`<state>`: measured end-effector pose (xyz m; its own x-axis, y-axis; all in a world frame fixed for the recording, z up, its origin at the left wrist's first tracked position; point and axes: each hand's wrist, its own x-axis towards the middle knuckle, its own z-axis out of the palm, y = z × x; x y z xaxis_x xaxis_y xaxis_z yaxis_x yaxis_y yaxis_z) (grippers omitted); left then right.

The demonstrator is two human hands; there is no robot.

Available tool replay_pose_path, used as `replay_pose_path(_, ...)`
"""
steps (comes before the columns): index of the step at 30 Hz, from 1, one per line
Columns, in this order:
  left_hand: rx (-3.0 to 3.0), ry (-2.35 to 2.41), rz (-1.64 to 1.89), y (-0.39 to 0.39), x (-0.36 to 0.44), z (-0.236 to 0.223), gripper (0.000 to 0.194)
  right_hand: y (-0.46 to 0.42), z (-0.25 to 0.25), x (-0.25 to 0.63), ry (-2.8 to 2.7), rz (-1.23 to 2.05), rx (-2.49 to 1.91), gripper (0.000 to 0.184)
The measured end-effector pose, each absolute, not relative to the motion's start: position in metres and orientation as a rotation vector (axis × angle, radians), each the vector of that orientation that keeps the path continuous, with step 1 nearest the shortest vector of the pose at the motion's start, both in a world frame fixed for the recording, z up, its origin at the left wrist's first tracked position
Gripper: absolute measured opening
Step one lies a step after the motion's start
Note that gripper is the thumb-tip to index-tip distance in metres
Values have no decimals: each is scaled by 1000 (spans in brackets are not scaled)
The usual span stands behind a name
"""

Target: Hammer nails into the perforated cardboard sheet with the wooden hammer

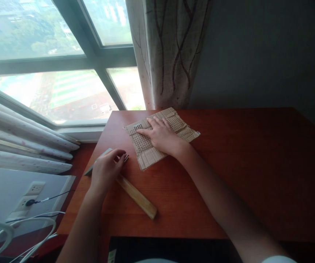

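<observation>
My right hand (161,137) lies flat with fingers apart on a creased piece of cardboard (150,157) punched with rows of small holes. Several short silver metal pins (138,126) show at the cardboard's upper left, near my right thumb. My left hand (106,168) is curled just left of the cardboard, thumb and fingers drawn together. Short dark metal pieces (126,158) show at its fingertips; whether some rest on the table is unclear. Beneath this hand lies a hammer with a wooden handle (137,197); its grey head (89,171) is partly hidden by the hand.
The reddish-brown wooden table (228,175) stands against a window (75,87) and a patterned curtain (171,51). Another curtain (22,146) hangs at left. Below it are a wall socket with a black plug (31,202) and loose white cables (44,219) beside the table's left edge.
</observation>
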<state>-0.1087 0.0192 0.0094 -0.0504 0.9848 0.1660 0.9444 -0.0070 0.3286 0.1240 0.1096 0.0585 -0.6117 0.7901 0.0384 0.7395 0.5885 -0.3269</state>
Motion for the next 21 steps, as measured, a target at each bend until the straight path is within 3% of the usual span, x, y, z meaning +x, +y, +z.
replay_pose_path(21, 2204, 1932, 583, 10, -114, 11, 28, 110, 58, 124, -2628, 435, -1286, 59)
